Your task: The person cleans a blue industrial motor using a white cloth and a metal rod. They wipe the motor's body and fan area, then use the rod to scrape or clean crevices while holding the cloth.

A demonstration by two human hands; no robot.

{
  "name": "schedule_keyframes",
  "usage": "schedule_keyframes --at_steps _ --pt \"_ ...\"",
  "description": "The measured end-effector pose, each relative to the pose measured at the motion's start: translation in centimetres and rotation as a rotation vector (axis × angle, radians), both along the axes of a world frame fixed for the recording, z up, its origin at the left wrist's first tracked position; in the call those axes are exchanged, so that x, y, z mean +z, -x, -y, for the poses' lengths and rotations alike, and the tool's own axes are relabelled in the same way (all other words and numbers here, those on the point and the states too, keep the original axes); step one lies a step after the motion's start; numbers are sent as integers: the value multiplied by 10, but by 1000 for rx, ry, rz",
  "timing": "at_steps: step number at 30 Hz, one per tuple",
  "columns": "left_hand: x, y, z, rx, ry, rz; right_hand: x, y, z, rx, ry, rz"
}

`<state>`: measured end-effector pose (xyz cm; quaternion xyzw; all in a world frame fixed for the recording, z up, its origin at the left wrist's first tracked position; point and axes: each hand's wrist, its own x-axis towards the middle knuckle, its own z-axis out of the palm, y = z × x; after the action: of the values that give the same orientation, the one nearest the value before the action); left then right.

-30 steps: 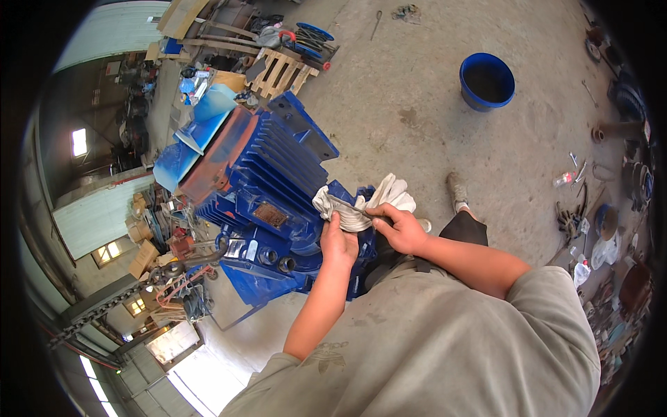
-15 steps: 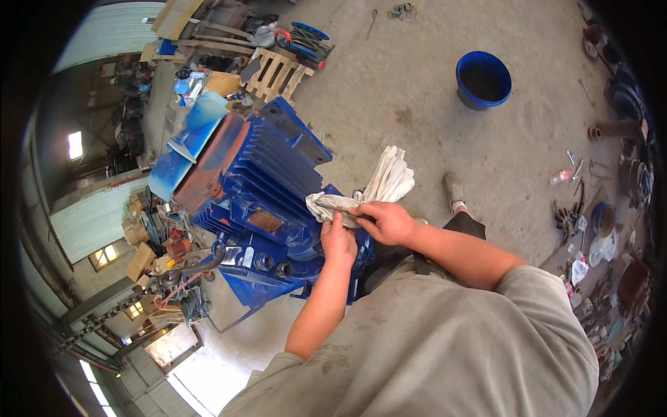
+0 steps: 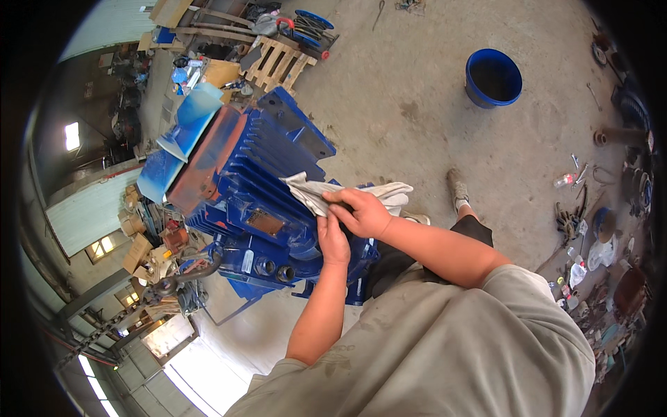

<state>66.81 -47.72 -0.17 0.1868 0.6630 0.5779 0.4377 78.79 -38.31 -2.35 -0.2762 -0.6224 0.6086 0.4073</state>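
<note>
In front of me hangs or stands a big blue finned electric motor (image 3: pixel 258 163), with pale blue fan blades (image 3: pixel 182 135) at its far left end. Over its near right side, my left hand (image 3: pixel 333 242) and my right hand (image 3: pixel 365 213) are closed on one crumpled white cloth (image 3: pixel 306 191). The right hand presses on it from above, thumb and fingers bent, and the left grips it from below. One end of the cloth sticks out over the fins, while the other trails right behind my right hand. What lies inside the folds is hidden.
A blue bucket (image 3: pixel 493 78) stands on the concrete floor at the far right. Beyond the motor lie a wooden pallet (image 3: pixel 279 64) and a cable reel (image 3: pixel 309 31). A chain with a hook (image 3: pixel 167 285) is at the motor's left. Scattered tools and scrap line the right edge.
The cloth's left end has swung up and left over the fins, and its bunched right part has dropped flatter. My right hand has moved slightly left and down; both hands keep hold.
</note>
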Motion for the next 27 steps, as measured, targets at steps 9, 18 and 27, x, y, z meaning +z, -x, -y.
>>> schedule_keyframes --at_steps 9,18,27 --pt "-26 -19 -9 232 156 172 -16 -56 21 136 -58 142" --pt "-17 -16 -10 211 76 256 -13 -86 29 88 -48 262" --pt "-1 -19 5 229 75 291 -6 -92 31 94 -101 202"
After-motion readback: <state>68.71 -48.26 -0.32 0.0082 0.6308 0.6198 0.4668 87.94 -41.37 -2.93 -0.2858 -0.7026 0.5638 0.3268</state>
